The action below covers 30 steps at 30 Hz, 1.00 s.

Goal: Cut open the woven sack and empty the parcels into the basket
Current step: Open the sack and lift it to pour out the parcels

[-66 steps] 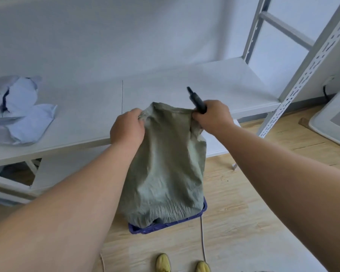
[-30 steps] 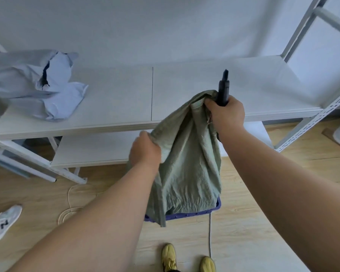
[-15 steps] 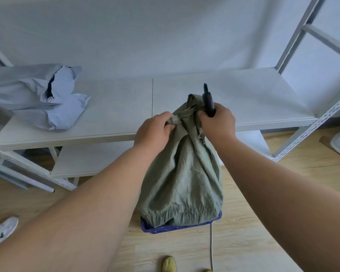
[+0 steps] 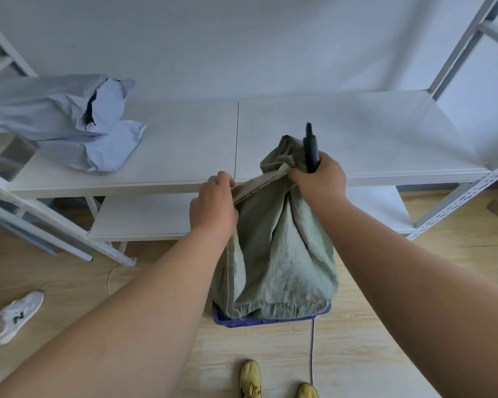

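A green woven sack (image 4: 279,254) hangs upside down over a blue basket (image 4: 270,321) on the floor, its lower end inside the basket. My left hand (image 4: 213,205) grips the sack's upper hem at the left. My right hand (image 4: 319,179) grips the bunched top of the sack at the right, together with a black cutter (image 4: 311,147) that points up. The sack stretches taut between both hands. Parcels are hidden by the sack.
A white shelf (image 4: 357,139) stands just behind the sack, with a lower board beneath. Crumpled pale blue bags (image 4: 69,122) lie on its left. A person's white shoe (image 4: 15,317) is at the left on the wooden floor; a cable (image 4: 312,354) runs beside my yellow shoes (image 4: 250,380).
My left hand moved down and left along the hem, away from my right hand, stretching the sack's top edge. The right hand with the cutter stayed near the same place.
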Each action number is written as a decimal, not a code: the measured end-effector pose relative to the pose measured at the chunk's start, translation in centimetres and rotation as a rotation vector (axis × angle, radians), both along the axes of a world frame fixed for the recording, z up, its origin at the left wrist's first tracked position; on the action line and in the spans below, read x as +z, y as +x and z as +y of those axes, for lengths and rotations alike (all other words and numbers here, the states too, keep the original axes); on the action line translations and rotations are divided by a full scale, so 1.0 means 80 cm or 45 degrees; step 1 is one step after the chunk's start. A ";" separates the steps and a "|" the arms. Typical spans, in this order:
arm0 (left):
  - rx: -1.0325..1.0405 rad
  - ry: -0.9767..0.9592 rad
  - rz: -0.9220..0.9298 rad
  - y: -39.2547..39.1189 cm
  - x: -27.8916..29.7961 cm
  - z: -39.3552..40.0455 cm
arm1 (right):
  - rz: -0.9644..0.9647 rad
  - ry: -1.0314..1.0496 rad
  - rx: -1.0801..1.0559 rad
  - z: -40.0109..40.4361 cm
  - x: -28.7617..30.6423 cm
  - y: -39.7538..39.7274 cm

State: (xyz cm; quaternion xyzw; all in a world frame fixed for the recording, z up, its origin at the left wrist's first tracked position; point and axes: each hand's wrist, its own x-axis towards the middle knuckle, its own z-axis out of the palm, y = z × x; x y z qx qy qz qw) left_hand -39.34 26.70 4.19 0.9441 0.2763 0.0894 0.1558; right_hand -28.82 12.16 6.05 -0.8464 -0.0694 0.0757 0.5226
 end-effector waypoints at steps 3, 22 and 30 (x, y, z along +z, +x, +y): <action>0.199 -0.002 0.088 -0.021 -0.011 0.014 | -0.003 0.043 -0.210 -0.006 0.000 0.004; -0.344 -0.388 -0.011 -0.006 0.019 0.030 | -0.036 -0.369 0.512 0.041 -0.021 -0.034; -0.043 -0.063 -0.150 -0.023 0.038 0.063 | -0.182 -0.165 0.117 0.028 0.007 -0.020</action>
